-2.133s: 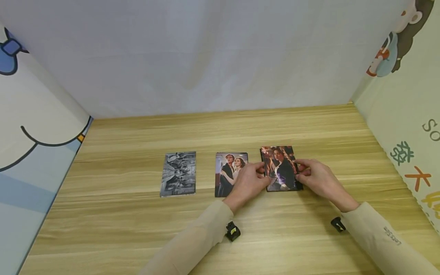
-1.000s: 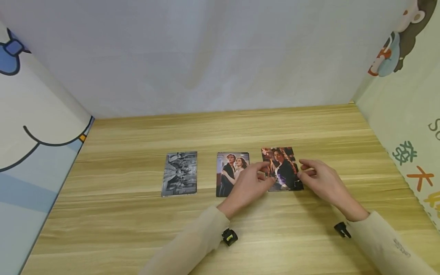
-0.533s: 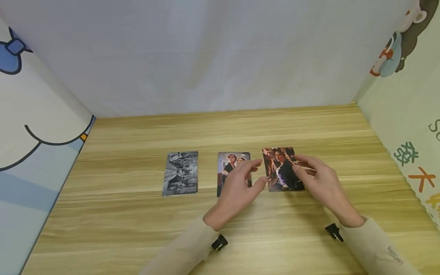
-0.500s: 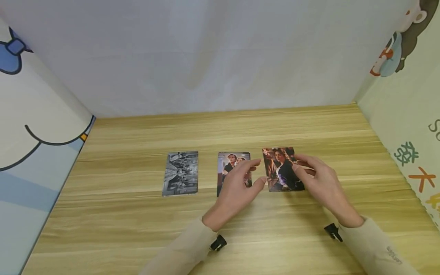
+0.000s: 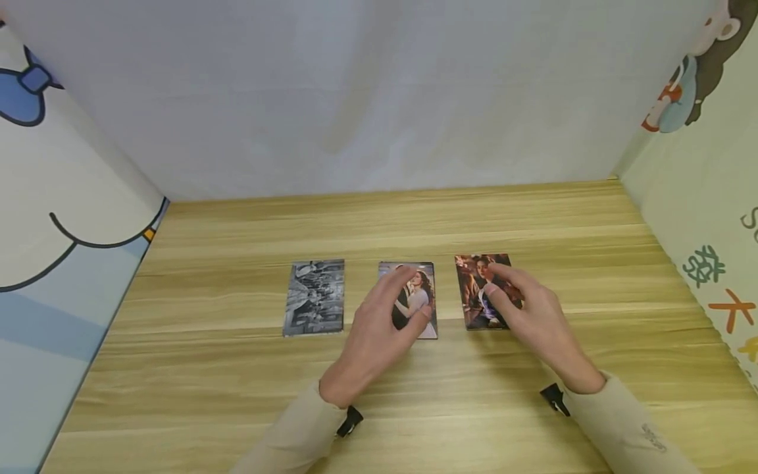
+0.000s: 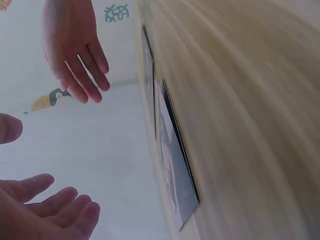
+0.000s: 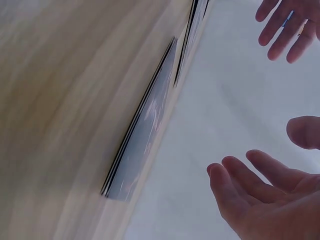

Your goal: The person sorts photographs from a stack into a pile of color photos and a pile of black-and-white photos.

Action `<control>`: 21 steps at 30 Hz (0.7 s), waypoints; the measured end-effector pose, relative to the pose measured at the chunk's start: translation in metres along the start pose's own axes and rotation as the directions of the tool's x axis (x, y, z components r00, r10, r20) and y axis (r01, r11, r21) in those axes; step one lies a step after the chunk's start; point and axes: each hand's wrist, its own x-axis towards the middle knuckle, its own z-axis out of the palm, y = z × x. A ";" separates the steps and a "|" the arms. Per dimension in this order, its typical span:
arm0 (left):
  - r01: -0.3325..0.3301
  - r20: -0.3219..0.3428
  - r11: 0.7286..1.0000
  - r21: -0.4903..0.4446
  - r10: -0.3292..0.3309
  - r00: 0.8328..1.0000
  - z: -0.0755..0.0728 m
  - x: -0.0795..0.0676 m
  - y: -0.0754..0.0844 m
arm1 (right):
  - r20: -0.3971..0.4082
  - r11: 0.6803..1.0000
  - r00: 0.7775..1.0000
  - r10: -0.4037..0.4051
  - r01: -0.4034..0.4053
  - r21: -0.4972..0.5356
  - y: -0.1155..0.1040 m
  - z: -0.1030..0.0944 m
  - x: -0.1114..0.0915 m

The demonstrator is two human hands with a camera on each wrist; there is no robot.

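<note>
Three small stacks of picture cards lie in a row on the wooden table. At the left is a black-and-white card (image 5: 314,297); in the middle, a card with a couple (image 5: 422,289); at the right, a dark reddish portrait card (image 5: 474,299). My left hand (image 5: 373,329) hovers over the middle stack, fingers relaxed and holding nothing. Above the right stack floats my right hand (image 5: 535,319), its fingers loosely bent around air. Both wrist views show a gap between the hands and the cards. Layered edges of the stack (image 7: 137,125) show in the right wrist view.
The wooden table (image 5: 237,382) meets a pale cloth wall (image 5: 379,99) at the back. Printed side panels stand at left and right, the right panel (image 5: 699,197) bearing coloured characters. A black wrist strap (image 5: 555,399) hangs beneath the right sleeve.
Both hands have let go of the right stack's edges and lifted. The left hand has moved left over the middle stack; the right hand has shifted left over the right stack. The stacks stay in place.
</note>
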 end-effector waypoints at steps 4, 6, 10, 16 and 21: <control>0.007 -0.018 0.998 0.056 -0.006 1.000 -0.006 -0.003 -0.006 | 0.016 1.000 1.000 -0.016 0.016 -0.014 -0.003 0.007 0.001; 0.007 -0.026 0.997 0.082 -0.005 1.000 -0.009 -0.004 -0.009 | 0.026 0.999 0.999 -0.027 0.028 -0.021 -0.005 0.010 0.002; 0.022 -0.023 0.992 0.123 -0.020 1.000 -0.013 -0.006 -0.012 | 0.047 0.997 0.997 -0.066 0.068 -0.036 -0.007 0.017 0.003; 0.038 0.010 0.982 0.184 -0.040 0.999 -0.019 -0.007 -0.017 | 0.083 0.991 0.991 -0.105 0.112 -0.074 -0.011 0.027 0.005; 0.042 0.036 0.974 0.224 -0.051 0.998 -0.023 -0.006 -0.023 | 0.111 0.984 0.986 -0.124 0.136 -0.113 -0.013 0.033 0.006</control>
